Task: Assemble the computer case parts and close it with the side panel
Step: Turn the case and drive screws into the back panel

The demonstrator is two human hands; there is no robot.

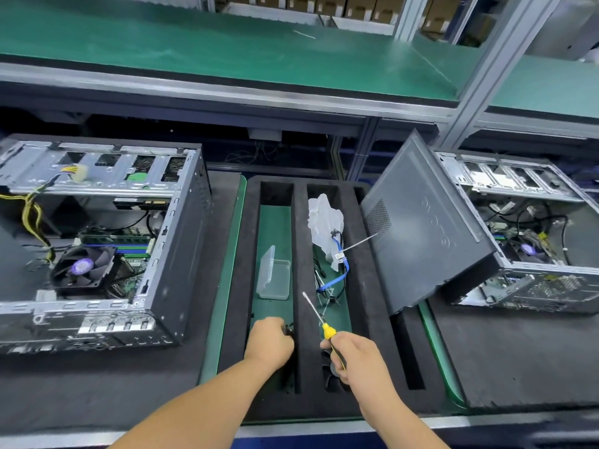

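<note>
My right grip (351,354) was curled round the yellow-and-black plastic handle of a slim steel-shafted screwdriver (321,319), whose tip pointed up and away to the left of that grip. My left grip (270,340) was bunched, fingers curled down into the near end of a slot in the black foam parts tray (299,254); something small and dark showed at its fingertips, but I could not tell what. Just beyond the left grip lay a clear plastic hinged box (274,277), lid raised. Beyond the right grip sat a crumpled clear bag with blue and black cables (329,241). The dark grey metal side panel (424,228) leaned, tilted, against the open computer case (525,231) far to the right of my right grip. A second open case (97,238) stood on the worktop (81,384) left of my left grip.
</note>
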